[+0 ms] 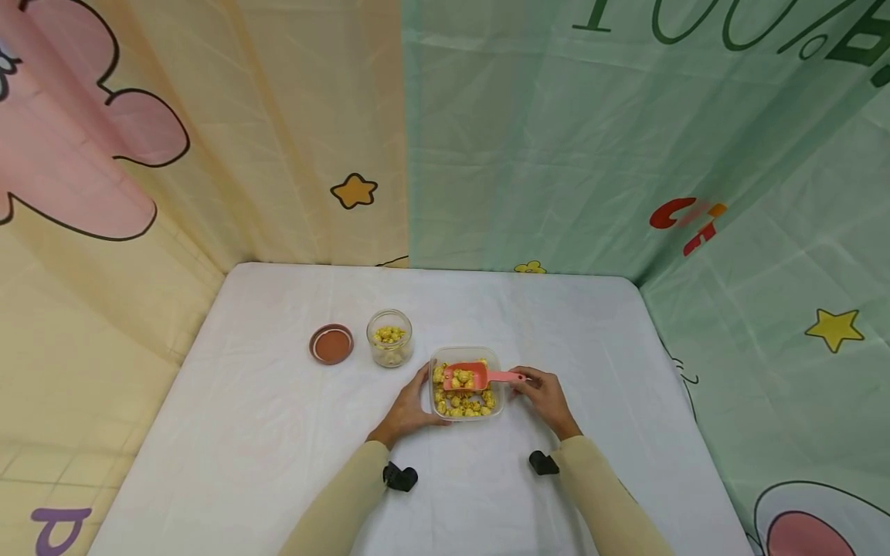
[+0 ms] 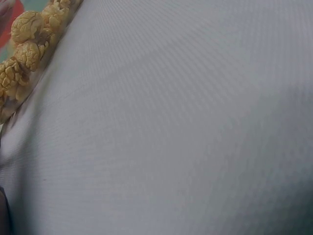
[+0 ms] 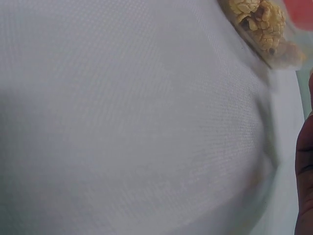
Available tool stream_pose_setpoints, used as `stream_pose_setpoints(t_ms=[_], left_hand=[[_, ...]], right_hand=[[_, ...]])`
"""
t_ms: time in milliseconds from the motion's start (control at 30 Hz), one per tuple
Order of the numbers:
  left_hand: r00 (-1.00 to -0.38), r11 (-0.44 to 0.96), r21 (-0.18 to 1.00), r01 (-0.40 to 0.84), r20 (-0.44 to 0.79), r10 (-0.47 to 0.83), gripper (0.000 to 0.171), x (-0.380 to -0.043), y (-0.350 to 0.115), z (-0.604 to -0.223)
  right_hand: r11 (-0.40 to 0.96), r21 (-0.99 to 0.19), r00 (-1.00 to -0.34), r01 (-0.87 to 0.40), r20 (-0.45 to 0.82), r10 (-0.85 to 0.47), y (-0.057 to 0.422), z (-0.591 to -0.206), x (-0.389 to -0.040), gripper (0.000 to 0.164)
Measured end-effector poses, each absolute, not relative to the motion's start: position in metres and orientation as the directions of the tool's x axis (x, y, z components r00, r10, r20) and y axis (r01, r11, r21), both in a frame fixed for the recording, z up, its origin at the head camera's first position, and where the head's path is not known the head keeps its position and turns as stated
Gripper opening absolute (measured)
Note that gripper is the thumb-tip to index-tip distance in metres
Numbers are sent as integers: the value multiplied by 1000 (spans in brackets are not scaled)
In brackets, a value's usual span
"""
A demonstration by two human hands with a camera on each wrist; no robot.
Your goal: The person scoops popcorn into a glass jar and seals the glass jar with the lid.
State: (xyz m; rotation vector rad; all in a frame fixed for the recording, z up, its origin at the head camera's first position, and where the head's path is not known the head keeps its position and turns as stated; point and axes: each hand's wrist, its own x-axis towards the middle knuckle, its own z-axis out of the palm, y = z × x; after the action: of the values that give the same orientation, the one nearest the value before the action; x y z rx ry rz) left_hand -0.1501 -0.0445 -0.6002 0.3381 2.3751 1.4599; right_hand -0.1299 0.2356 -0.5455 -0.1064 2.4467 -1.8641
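A clear plastic container point(image 1: 450, 352) with yellow popcorn point(image 1: 464, 409) in it sits on the white table. My left hand point(image 1: 409, 405) grips its left side, thumb at the near edge and fingers at the far left. Over the container my right hand point(image 1: 545, 395) pinches the handle of a coral-red scoop point(image 1: 481, 375). Several popcorn pieces lie in the scoop. In the left wrist view, popcorn point(image 2: 27, 54) shows at the top left corner. The right wrist view catches popcorn point(image 3: 266, 24), part of the scoop point(image 3: 301, 12) and a piece of my right hand point(image 3: 305, 171).
Behind and left of the container stands a lidless glass jar point(image 1: 389, 313), partly filled with popcorn. A round brown lid point(image 1: 331, 345) lies to the left of the jar. Printed curtains point(image 1: 487, 154) enclose the white-covered table point(image 1: 264, 432) at the back and sides.
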Motion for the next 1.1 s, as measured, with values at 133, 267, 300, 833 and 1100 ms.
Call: stream_pose_setpoints(t_ms=[133, 267, 300, 833, 1100], left_hand=[[-918, 444, 895, 36, -146, 369, 117, -150, -45, -599], [-918, 440, 897, 38, -143, 371, 117, -149, -46, -598], [-918, 440, 897, 39, -142, 371, 117, -149, -46, -598], [-931, 434, 898, 74, -94, 353, 116, -144, -56, -600], [-954, 435, 897, 79, -58, 293, 108, -137, -75, -600]], right_hand=[[247, -969, -997, 13, -31, -67, 241, -562, -134, 26], [272, -962, -999, 36, -45, -27, 244, -573, -137, 25], [274, -961, -998, 45, -53, -20, 244, -573, -138, 25], [287, -957, -998, 42, -55, -39, 234, -529, -135, 25], [296, -955, -999, 0, -10, -31, 237, -525, -144, 24]])
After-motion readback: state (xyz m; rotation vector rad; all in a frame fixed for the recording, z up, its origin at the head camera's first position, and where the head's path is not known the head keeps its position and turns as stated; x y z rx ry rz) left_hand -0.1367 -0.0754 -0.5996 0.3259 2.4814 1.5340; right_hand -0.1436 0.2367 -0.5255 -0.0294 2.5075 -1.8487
